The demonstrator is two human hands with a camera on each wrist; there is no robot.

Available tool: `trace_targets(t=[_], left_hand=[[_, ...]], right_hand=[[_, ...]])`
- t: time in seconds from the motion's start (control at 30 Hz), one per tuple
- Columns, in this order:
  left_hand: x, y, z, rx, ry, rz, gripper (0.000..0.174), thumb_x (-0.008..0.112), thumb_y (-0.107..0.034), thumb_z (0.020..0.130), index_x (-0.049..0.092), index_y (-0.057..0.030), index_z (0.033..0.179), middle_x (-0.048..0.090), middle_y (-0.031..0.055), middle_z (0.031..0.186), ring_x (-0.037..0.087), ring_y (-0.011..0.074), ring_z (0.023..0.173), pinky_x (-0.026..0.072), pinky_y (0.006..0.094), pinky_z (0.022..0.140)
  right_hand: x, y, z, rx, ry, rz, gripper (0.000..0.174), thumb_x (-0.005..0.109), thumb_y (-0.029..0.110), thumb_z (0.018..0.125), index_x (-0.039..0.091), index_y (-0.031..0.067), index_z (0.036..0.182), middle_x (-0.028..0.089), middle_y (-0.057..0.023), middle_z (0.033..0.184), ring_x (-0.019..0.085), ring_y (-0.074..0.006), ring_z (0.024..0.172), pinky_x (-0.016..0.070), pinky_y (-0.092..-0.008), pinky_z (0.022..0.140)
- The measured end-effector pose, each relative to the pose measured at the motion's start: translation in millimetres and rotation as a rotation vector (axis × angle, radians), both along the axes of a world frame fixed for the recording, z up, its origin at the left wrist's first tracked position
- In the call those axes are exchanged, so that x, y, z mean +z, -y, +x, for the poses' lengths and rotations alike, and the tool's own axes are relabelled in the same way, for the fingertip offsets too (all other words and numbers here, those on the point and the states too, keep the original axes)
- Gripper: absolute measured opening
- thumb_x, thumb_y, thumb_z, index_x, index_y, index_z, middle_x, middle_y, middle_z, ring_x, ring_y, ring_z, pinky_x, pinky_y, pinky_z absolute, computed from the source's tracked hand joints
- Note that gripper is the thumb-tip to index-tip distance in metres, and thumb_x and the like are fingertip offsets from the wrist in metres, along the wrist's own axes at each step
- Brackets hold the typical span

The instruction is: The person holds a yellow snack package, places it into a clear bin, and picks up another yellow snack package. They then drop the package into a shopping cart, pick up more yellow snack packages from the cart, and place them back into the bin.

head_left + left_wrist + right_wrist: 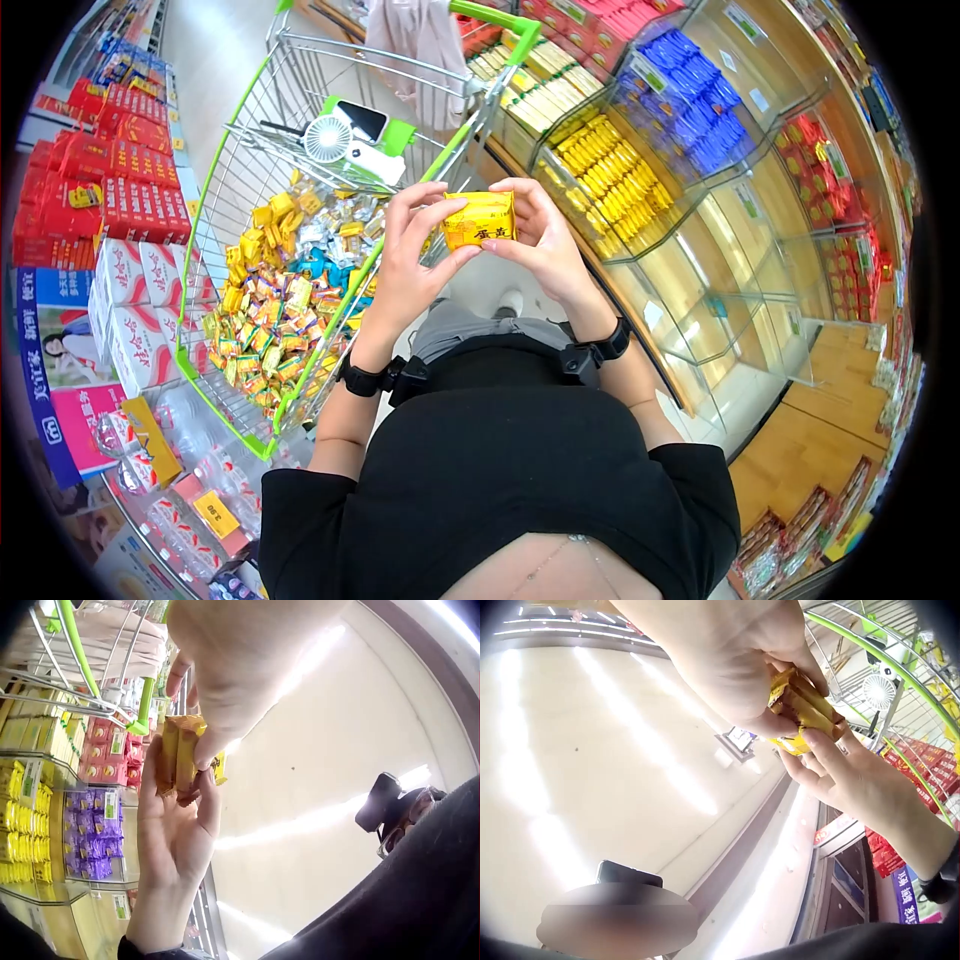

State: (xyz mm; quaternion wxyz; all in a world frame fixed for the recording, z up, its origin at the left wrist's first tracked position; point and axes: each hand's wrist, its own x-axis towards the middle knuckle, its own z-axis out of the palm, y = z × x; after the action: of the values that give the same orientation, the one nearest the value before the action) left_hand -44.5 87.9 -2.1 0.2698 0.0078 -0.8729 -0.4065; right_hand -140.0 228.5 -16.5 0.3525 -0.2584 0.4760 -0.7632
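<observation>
In front of the chest, both hands hold a small stack of yellow snack packets [480, 222] with dark printed characters on the face. My left hand [408, 240] grips its left side, thumb at the lower edge and fingers over the top. The right side is pinched by my right hand [552, 245] in a similar way. From the left wrist, the packets [180, 754] show side by side with crimped wrapper ends. The right wrist view shows the packets [810, 712] between the thumbs and fingers of both hands.
A green-edged shopping cart [265, 110] stands at front left, with many small wrapped snacks [275, 335] inside and a white fan [328, 138] near its handle. Shelf bins at right hold yellow packets [610, 185] and blue-purple packets [690, 100]. Red boxes [140, 165] are stacked at far left.
</observation>
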Motion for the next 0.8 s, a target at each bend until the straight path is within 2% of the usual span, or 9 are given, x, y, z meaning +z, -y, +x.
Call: trace_targets(t=[0.07, 0.13, 0.17, 0.3, 0.43, 0.53, 0.8], left_hand=[[-2, -10, -7, -0.042, -0.007, -0.039, 0.050, 0.071, -0.009, 0.062, 0.049, -0.0076, 0.107, 0.041, 0.0101, 0.111, 0.046, 0.0223, 0.096, 0.0413, 0.0323, 0.080], [-4, -23, -15, -0.086, -0.004, 0.246, 0.058, 0.071, -0.009, 0.063, 0.044, -0.0071, 0.114, 0.041, 0.0106, 0.113, 0.046, 0.0215, 0.097, 0.0419, 0.0318, 0.080], [-9, -27, -18, -0.128, 0.016, 0.303, 0.063, 0.069, -0.007, 0.064, 0.039, -0.0066, 0.119, 0.044, 0.0106, 0.112, 0.047, 0.0204, 0.098, 0.0420, 0.0313, 0.081], [-11, -38, -30, -0.281, 0.165, 0.486, 0.054, 0.066, -0.008, 0.068, 0.043, -0.0056, 0.117, 0.048, 0.0092, 0.110, 0.048, 0.0183, 0.099, 0.0407, 0.0301, 0.083], [-12, -49, -47, -0.387, 0.245, 0.489, 0.045, 0.065, -0.010, 0.069, 0.048, -0.0048, 0.110, 0.048, 0.0070, 0.110, 0.048, 0.0169, 0.098, 0.0404, 0.0290, 0.082], [-10, -58, -62, -0.456, 0.255, 0.419, 0.044, 0.066, -0.010, 0.068, 0.049, -0.0049, 0.108, 0.049, 0.0068, 0.109, 0.048, 0.0166, 0.097, 0.0402, 0.0284, 0.081], [-13, -77, -110, -0.618, 0.308, 0.435, 0.045, 0.068, -0.011, 0.066, 0.050, -0.0042, 0.107, 0.053, 0.0060, 0.105, 0.051, 0.0157, 0.092, 0.0401, 0.0279, 0.080]], right_hand=[[0, -13, -3, -0.028, -0.016, -0.005, 0.048, 0.062, -0.003, 0.069, 0.038, 0.0063, 0.109, 0.047, -0.0071, 0.106, 0.047, -0.0144, 0.100, 0.0394, -0.0264, 0.085], [-1, -26, -4, -0.059, -0.029, -0.009, 0.049, 0.062, -0.004, 0.068, 0.038, 0.0064, 0.109, 0.046, -0.0070, 0.107, 0.046, -0.0146, 0.101, 0.0392, -0.0268, 0.086], [0, -33, -5, -0.063, -0.020, -0.010, 0.049, 0.061, -0.005, 0.069, 0.037, 0.0064, 0.109, 0.046, -0.0069, 0.107, 0.046, -0.0148, 0.102, 0.0390, -0.0272, 0.086], [-4, -58, -9, -0.093, -0.012, -0.056, 0.049, 0.059, -0.007, 0.069, 0.035, 0.0061, 0.110, 0.044, -0.0067, 0.108, 0.044, -0.0152, 0.104, 0.0387, -0.0280, 0.088], [-6, -79, -10, -0.154, -0.013, -0.067, 0.050, 0.058, -0.007, 0.070, 0.034, 0.0063, 0.111, 0.042, -0.0068, 0.110, 0.043, -0.0153, 0.106, 0.0388, -0.0282, 0.088], [-5, -94, -14, -0.181, -0.014, -0.071, 0.050, 0.057, -0.007, 0.072, 0.033, 0.0067, 0.113, 0.041, -0.0067, 0.112, 0.042, -0.0154, 0.107, 0.0388, -0.0284, 0.088], [-7, -121, -27, -0.329, 0.013, -0.018, 0.048, 0.055, -0.006, 0.074, 0.031, 0.0078, 0.113, 0.041, -0.0061, 0.111, 0.040, -0.0150, 0.108, 0.0357, -0.0281, 0.090]])
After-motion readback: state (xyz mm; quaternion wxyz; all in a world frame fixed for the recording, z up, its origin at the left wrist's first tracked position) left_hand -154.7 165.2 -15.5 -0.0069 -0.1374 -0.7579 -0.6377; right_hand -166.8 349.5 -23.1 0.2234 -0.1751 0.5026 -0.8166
